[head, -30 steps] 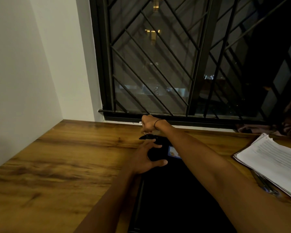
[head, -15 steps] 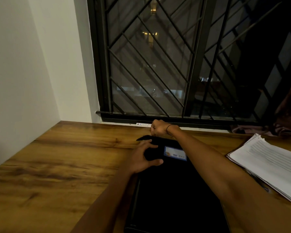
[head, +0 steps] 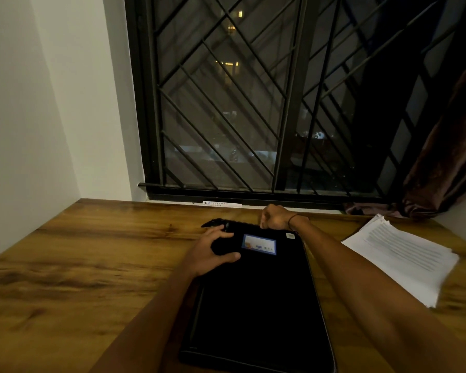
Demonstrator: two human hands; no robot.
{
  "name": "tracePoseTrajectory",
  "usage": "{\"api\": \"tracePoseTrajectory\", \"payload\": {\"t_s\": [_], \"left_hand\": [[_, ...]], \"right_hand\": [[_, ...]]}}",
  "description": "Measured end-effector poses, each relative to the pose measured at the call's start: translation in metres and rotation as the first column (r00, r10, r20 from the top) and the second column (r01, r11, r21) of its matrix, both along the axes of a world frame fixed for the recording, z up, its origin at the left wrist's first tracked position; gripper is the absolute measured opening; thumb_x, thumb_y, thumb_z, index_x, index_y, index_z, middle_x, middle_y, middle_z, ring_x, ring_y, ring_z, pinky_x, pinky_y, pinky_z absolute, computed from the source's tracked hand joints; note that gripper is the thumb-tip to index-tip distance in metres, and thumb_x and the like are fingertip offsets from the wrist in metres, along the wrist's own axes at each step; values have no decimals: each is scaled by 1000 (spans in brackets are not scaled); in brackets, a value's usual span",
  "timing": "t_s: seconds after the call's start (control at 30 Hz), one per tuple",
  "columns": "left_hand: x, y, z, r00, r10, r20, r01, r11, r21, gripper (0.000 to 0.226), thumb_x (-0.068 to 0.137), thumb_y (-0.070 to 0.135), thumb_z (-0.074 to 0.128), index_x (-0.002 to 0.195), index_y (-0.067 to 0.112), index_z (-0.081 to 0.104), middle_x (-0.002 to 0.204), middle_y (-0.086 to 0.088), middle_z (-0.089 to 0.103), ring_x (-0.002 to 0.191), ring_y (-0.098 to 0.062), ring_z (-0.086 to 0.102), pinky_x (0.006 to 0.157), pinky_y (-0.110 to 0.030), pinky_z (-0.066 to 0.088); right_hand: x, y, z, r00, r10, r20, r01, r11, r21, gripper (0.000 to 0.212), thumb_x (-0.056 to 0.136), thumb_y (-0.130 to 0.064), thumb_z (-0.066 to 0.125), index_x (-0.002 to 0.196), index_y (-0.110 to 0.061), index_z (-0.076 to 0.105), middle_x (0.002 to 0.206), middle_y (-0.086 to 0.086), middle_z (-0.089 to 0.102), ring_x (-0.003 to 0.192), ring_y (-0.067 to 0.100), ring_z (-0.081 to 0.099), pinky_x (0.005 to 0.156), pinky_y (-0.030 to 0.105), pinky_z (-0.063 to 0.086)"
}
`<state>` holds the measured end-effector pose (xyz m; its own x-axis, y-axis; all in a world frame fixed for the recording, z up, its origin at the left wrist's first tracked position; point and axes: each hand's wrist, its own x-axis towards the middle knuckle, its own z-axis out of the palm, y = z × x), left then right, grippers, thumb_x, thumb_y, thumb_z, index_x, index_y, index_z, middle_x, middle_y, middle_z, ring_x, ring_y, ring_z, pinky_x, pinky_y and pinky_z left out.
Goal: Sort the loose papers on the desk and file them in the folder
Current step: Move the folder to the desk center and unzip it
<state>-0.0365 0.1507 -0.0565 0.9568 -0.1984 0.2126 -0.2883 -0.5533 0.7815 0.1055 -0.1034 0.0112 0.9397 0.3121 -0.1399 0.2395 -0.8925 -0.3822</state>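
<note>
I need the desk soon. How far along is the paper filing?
Done: nothing filed, by the look of it; the white paper stack lies on the wooden desk. In hand: left hand steadies the closed black zip folder, right hand pinches at its far edge. Left: opening, sorting, filing.

Bare desk point(head: 92, 265) left of the folder point(head: 256, 305) — papers point(head: 404, 257) right, window grille point(head: 240, 103) behind.

A black folder point(head: 256, 300) lies on the wooden surface point(head: 92, 265). The left hand point(head: 213, 251) presses its far corner; the right hand point(head: 276, 218) pinches its top edge. Papers point(head: 404, 254) lie at 3 o'clock.
</note>
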Motion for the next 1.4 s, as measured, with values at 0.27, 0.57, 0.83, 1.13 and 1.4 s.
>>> {"api": "tracePoseTrajectory", "payload": {"t_s": [0.27,0.57,0.83,1.13,1.4], "left_hand": [[-6,-2,1,998,19,-56,-20,1000,-5,64,73,63,80,131,47,58,161,12,33,147,-13,31,117,-48,33],[-22,-14,13,983,116,-145,-91,981,170,74,79,75,67,144,45,48,167,4,24,154,-21,23,122,-47,26],[-54,-58,18,948,311,-60,-282,916,286,60,101,49,53,152,19,42,161,-15,30,144,-35,38,116,-44,36],[-78,-57,85,931,271,-244,-260,963,77,93,94,80,14,154,16,42,159,-19,37,145,-36,39,117,-46,34],[-139,-14,201,957,91,-277,-180,931,-317,101,70,92,52,148,29,49,148,-8,51,135,-30,49,102,-57,52]], "right_hand": [[-43,-82,-3,974,-177,-145,195,973,121,22,96,-31,70,104,-10,68,86,6,64,71,19,61,53,28,49],[-120,-100,-12,788,-191,-585,446,832,329,17,109,-25,50,101,-12,59,79,4,58,67,16,54,68,32,49],[-157,-84,5,794,-279,-540,501,804,320,21,107,-28,52,108,-8,58,76,8,50,59,18,44,55,29,36],[-184,-56,83,892,-196,-406,448,492,746,15,103,-22,58,103,-8,65,83,7,61,73,19,59,75,32,52],[-206,42,141,963,-27,-268,256,393,883,11,107,-12,49,110,-8,59,84,8,57,62,12,51,50,25,54]]}}
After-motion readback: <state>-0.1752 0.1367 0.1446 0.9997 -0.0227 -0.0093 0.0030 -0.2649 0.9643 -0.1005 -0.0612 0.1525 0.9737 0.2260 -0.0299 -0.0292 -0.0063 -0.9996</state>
